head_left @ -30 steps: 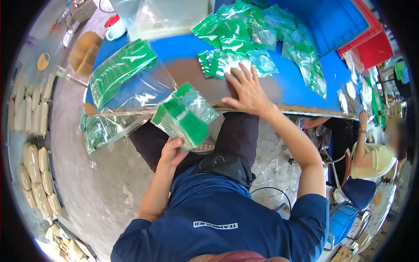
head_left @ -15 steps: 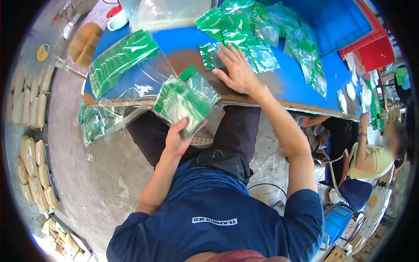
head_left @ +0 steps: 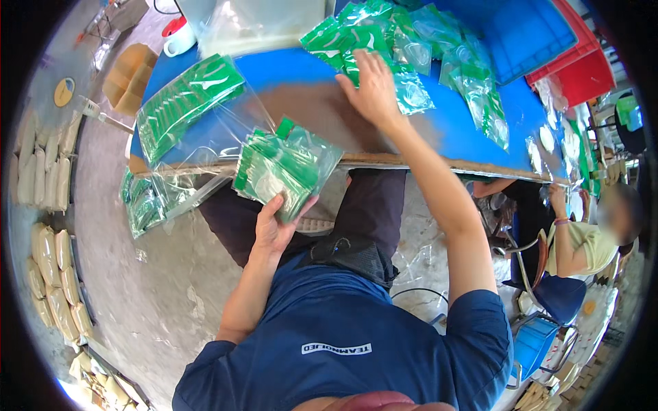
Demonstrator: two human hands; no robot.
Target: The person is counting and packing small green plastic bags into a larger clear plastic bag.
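Note:
A stack of flat green-and-clear plastic packets (head_left: 284, 168) is gripped in my left hand (head_left: 274, 222), thumb on top, just in front of the table edge. The packets are fanned unevenly, and one green corner sticks up at the back. My right hand (head_left: 373, 89) reaches over the table with its thumb apart from the fingers, palm down. It lies at the near side of a loose pile of similar packets (head_left: 349, 34), its fingertips over them. Whether the fingers press on a packet is hidden beneath the hand.
On the left of the blue table (head_left: 274, 65), a neat row of green packets (head_left: 192, 96) lies by a large clear bag (head_left: 205, 140). A white-and-red mug (head_left: 179, 38) stands behind. Blue (head_left: 528, 41) and red bins (head_left: 582, 79) sit far right. Another person (head_left: 582, 240) sits at right.
My right hand has moved slightly farther away over the pile. The packet at its left has gone from the worn patch. The stack in my left hand has shifted a little left and spread more.

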